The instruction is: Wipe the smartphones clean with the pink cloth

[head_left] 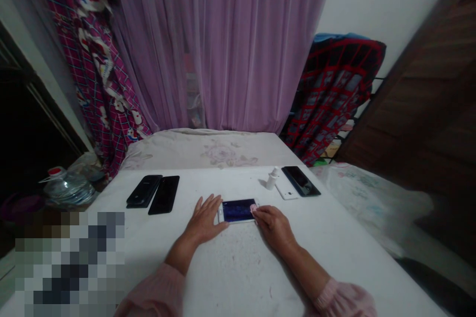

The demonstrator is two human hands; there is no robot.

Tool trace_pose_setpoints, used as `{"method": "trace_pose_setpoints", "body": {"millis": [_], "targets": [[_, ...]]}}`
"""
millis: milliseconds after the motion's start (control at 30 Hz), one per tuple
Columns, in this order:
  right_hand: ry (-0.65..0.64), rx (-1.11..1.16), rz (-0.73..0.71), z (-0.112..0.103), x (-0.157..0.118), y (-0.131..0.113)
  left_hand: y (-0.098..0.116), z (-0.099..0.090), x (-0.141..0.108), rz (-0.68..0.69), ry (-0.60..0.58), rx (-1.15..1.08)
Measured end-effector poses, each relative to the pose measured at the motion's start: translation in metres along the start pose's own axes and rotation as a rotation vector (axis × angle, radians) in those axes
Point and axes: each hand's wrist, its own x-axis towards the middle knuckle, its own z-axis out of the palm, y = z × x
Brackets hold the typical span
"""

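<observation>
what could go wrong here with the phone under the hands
The right hand presses a pink cloth against the end of the phone; any grit on it might scratch the screen. The left hand rests against the phone's other end, so pressure from the right could push the phone into it. The small white bottle stands upright just beyond the right hand and might tip if that hand sweeps forward.

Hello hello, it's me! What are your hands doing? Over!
Left hand against white smartphone, left edge. Right hand on small pink cloth, phone's right end. White plastic bottle beyond, not touching.
</observation>
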Motion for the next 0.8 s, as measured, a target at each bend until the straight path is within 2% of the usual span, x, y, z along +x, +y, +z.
{"method": "trace_pose_setpoints", "body": {"millis": [133, 233, 300, 433, 533, 600, 800], "targets": [[0.015, -0.013, 0.087, 0.012, 0.026, 0.012, 0.001, -0.005, 0.0, 0.024, -0.049, -0.022], [0.046, -0.013, 0.156, 0.022, 0.045, 0.018, 0.002, -0.006, -0.001, 0.005, -0.04, -0.014], [0.064, -0.013, 0.162, 0.023, 0.042, 0.018, 0.004, -0.006, -0.001, -0.013, -0.018, -0.005], [0.051, 0.009, 0.127, 0.009, 0.009, 0.01, 0.005, -0.004, -0.002, -0.027, -0.002, -0.002], [0.049, 0.018, 0.143, 0.001, -0.009, 0.006, 0.004, -0.005, -0.001, -0.017, -0.033, 0.001], [0.046, 0.016, 0.156, 0.002, -0.005, 0.007, 0.003, -0.005, 0.0, -0.011, -0.058, 0.007], [0.088, -0.019, 0.224, 0.02, 0.036, 0.017, 0.002, -0.005, 0.0, 0.005, -0.042, 0.0]]}}
